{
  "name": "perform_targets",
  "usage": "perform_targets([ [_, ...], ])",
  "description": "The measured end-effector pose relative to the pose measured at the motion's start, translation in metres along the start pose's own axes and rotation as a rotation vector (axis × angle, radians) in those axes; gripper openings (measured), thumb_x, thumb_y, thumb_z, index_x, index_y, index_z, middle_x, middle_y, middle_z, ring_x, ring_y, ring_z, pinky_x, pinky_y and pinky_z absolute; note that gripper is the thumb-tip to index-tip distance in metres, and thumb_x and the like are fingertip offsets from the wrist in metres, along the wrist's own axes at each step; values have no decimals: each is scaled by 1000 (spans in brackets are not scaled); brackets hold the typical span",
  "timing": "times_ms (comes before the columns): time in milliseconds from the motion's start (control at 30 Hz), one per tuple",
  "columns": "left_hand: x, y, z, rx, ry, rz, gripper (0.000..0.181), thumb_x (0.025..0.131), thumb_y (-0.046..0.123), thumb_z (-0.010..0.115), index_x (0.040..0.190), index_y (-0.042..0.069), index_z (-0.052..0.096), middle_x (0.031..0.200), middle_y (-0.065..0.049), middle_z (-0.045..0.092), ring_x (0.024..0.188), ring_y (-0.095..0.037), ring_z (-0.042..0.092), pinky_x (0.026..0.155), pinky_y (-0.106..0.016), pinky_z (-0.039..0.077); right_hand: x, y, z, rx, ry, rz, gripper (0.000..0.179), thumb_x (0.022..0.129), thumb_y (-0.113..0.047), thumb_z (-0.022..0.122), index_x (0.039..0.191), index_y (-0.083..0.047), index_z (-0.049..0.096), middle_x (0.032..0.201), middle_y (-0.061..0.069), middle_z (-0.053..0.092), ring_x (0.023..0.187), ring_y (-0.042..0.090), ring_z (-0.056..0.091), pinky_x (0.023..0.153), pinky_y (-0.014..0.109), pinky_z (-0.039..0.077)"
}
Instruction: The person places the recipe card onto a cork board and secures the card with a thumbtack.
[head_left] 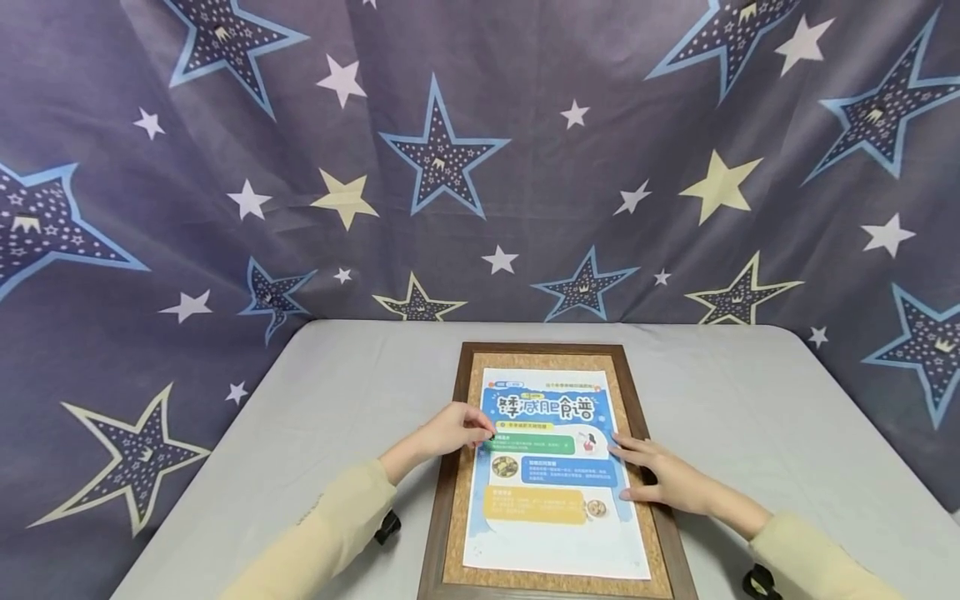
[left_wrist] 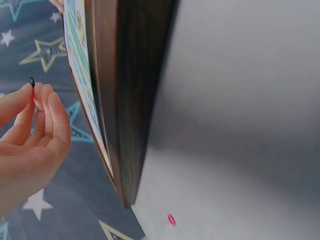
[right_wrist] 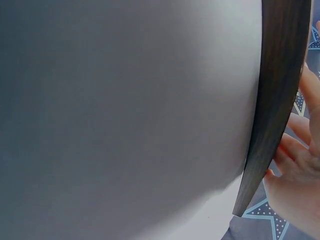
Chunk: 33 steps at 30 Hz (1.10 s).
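A printed poster (head_left: 558, 546) with Chinese lettering and coloured text boxes lies on a wood-framed cork board (head_left: 540, 362). My left hand (head_left: 457, 427) is over the poster's left edge, beside the green box. Between thumb and index fingertip it pinches a small black pin-like piece (left_wrist: 32, 82), mostly hidden by the fingers; the other fingers are loosely bent. On the opposite side, my right hand (head_left: 667, 477) rests across the board's right side, spread fingertips on the poster's right edge. In the right wrist view the frame's dark side (right_wrist: 272, 100) partly hides that hand.
The board lies on a pale grey tabletop (head_left: 360, 383). A small pink object (left_wrist: 171, 219) is on the table beyond the frame's far corner. Behind the table hangs a dark star-patterned cloth (head_left: 525, 225). Black straps (head_left: 387, 527) show beneath the sleeves.
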<state>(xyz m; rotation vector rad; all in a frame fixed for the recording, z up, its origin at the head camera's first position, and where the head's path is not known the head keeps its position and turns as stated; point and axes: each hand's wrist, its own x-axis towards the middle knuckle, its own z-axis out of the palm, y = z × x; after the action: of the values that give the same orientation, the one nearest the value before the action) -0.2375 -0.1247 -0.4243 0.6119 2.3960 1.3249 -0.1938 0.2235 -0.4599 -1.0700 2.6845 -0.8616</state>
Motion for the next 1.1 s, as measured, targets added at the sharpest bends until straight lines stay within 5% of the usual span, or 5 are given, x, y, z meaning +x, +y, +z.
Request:
perform_targets([
  [467, -2, 22, 36, -40, -112, -60, 12, 84, 6, 58, 88, -2, 66, 76, -13, 63, 65, -20, 57, 59, -31, 50, -2, -1, 1, 6, -5, 3, 67, 79, -34, 63, 126, 9, 42, 134, 28, 32, 119, 49, 28, 89, 61, 29],
  [1100, 0, 63, 85, -52, -194, -57, 7, 80, 5, 62, 81, 2, 68, 72, -2, 65, 68, -18, 62, 60, -25, 50, -1, 0, 2, -27, 33, -27, 65, 79, -33, 64, 124, 9, 44, 131, 29, 35, 116, 49, 32, 87, 61, 31],
])
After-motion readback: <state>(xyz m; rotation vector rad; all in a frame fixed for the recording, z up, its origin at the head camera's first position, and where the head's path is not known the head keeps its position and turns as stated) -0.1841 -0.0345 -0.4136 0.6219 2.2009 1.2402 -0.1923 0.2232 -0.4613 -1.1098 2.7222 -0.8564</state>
